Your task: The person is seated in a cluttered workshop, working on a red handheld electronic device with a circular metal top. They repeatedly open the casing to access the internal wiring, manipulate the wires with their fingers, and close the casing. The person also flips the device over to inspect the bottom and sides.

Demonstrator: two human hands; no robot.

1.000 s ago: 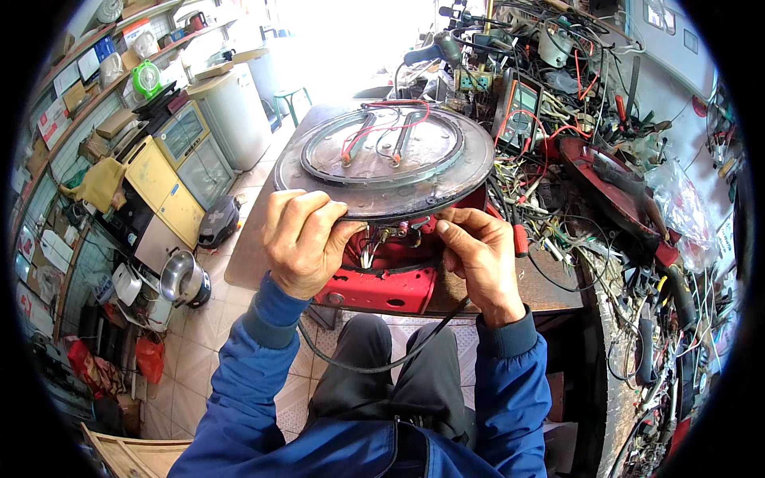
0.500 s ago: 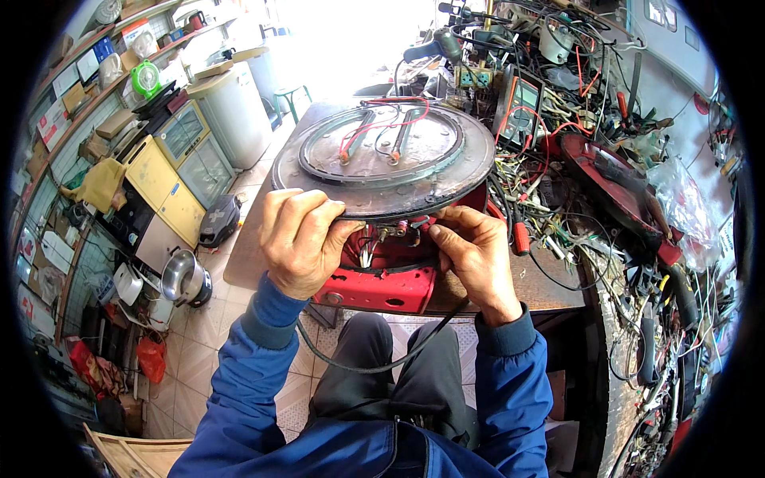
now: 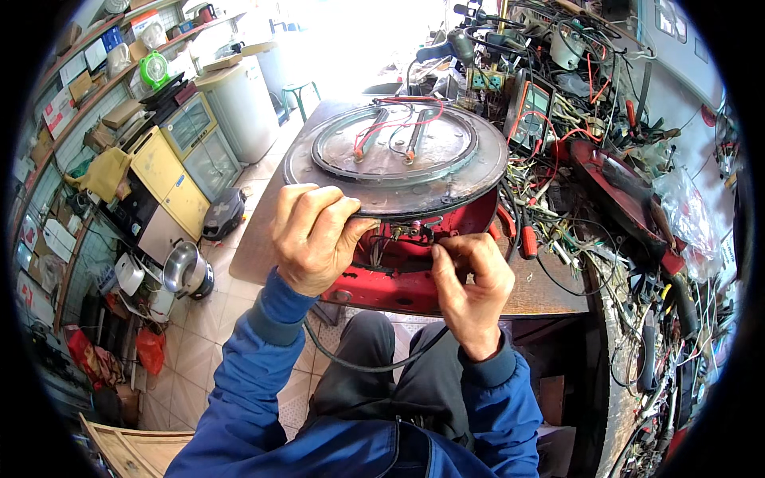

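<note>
A round grey metal heating plate (image 3: 470,163) with red wires on top lies tilted over a red appliance base (image 3: 398,279) on the wooden bench. My left hand (image 3: 311,235) grips the plate's near rim and holds it lifted. My right hand (image 3: 470,279) pinches at small wire terminals (image 3: 406,231) under the rim, fingers closed on a thin wire. A black cord (image 3: 358,362) hangs from the base over my lap.
A multimeter (image 3: 530,111), red-handled screwdrivers (image 3: 526,239) and tangled wires (image 3: 606,231) crowd the bench's right side. A red lid (image 3: 629,199) lies right. On the left stand yellow ovens (image 3: 171,179), a white tub (image 3: 243,107), a metal pot (image 3: 185,271) and shelves.
My right hand has shifted slightly left and in toward the terminals under the plate. My left hand keeps its hold on the rim.
</note>
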